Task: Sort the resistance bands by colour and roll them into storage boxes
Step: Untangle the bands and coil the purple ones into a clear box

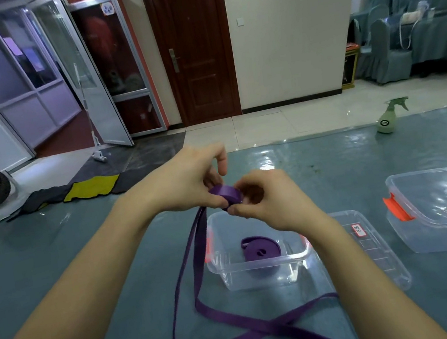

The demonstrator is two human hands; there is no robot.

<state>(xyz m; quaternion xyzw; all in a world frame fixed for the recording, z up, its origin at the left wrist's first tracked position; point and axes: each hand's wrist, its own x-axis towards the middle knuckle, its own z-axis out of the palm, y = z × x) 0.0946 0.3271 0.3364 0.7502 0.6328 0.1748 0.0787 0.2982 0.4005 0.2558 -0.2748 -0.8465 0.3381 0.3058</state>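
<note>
1. While raised at centre frame, left hand [188, 181] and right hand [269, 206] curl fingers round a part-rolled band [225, 194].
2. Its tail trails to lower frame; likely soft, springy: pinch the coil's sides.

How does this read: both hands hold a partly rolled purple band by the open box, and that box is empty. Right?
Not quite. The head view shows the open box is not empty: one rolled purple band already lies in it. The rest stands: the left hand and right hand hold the partly rolled band by that box.
</note>
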